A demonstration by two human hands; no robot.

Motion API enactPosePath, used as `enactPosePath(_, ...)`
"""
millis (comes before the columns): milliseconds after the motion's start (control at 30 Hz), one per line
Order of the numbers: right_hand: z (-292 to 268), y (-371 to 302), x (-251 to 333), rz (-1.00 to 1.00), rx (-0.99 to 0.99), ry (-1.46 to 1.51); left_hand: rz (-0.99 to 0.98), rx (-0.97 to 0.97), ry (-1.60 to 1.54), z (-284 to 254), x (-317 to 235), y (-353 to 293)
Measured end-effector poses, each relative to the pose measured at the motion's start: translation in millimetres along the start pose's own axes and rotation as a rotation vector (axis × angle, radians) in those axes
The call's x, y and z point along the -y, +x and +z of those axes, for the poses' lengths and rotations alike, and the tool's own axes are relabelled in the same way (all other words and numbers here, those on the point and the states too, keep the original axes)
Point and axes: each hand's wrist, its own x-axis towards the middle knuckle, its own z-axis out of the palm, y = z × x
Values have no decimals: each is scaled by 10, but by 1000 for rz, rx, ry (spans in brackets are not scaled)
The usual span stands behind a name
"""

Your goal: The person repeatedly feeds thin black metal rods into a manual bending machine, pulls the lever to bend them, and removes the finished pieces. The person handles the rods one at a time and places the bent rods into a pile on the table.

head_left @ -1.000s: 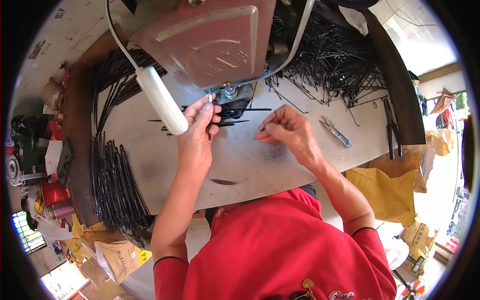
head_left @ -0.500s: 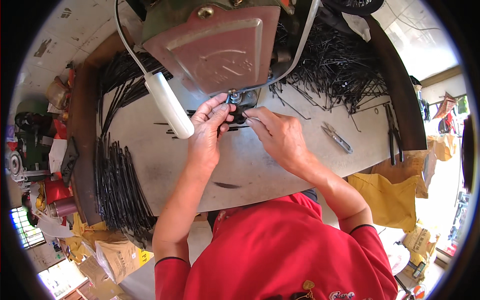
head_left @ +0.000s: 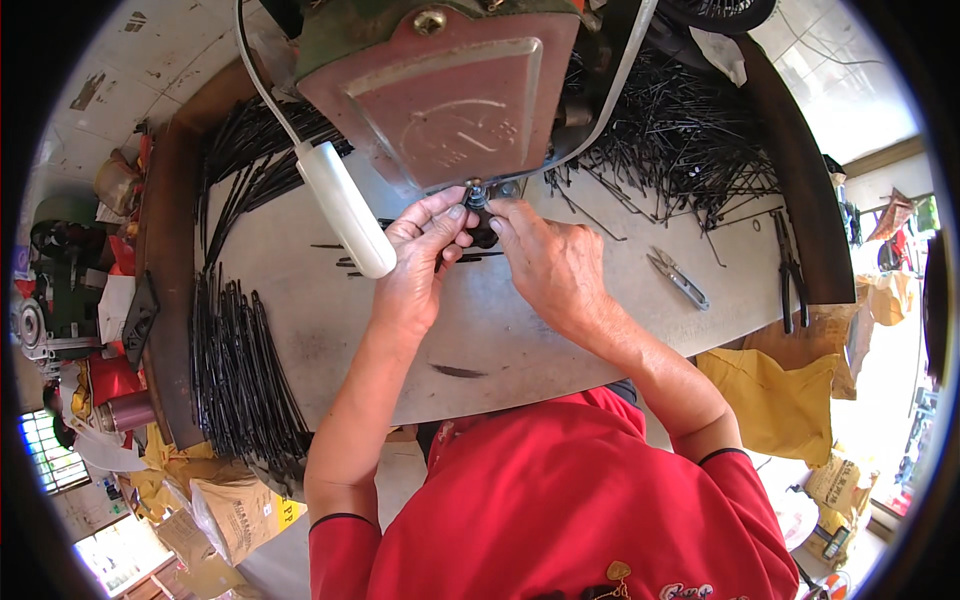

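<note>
hands (head_left: 552, 260) drew closer below the embossed cover (head_left: 452, 105)

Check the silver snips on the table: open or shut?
Open: the snips lie to the right of the right hand, their two blade tips apart.

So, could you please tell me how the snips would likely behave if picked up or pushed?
The snips look metallic, so they should feel stiff. Lying flat on the smooth-looking table, they would probably slide rather than roll. They appear open, so they may close if squeezed.
</note>
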Motion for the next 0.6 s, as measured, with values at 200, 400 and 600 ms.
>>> enactPosePath(200,-6,-13,13,15,10,22,1,-21,28,-2,4,-9)
enactPosePath(400,10,-20,0,8,-44,65,31,-40,11,73,16,-27)
enactPosePath(600,140,-104,27,73,10,119,-7,-52,-87,56,61,-48)
